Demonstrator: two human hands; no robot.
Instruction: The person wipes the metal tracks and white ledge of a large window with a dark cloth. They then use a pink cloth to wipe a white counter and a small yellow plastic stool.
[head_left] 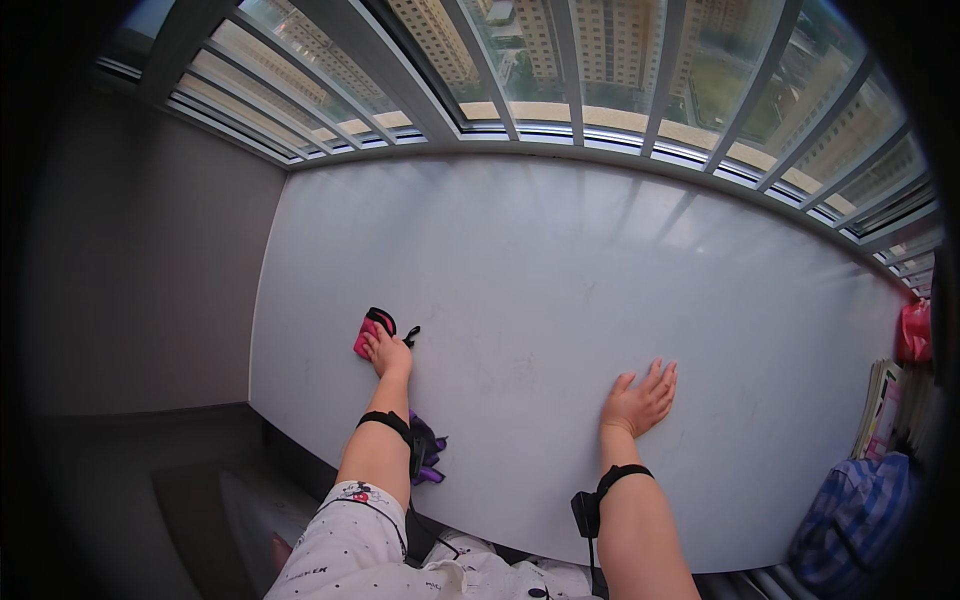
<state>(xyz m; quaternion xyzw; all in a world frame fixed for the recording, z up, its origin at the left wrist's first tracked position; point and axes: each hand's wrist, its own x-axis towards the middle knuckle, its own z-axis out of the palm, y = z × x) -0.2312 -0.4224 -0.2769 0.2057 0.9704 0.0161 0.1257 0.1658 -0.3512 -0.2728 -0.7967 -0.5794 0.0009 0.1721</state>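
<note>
A small pink pouch (pixel 364 337) with a black edge and a short black strap lies on the white table, left of the middle. My left hand (pixel 389 350) is on its near right side, with the fingers curled over it. Below, partly hidden by my left forearm, is a purple and black item (pixel 430 450) whose kind I cannot make out. Farther right, my right hand (pixel 639 399) rests palm down on the tabletop, fingers spread and holding nothing.
The white table (pixel 520 260) reaches to a barred window (pixel 560 140) at the back. A grey wall (pixel 170 260) borders the left. Along the right edge are a red bag (pixel 914 332), upright books (pixel 878 410) and a blue checked cloth item (pixel 855 510). Black bands with cables circle both forearms.
</note>
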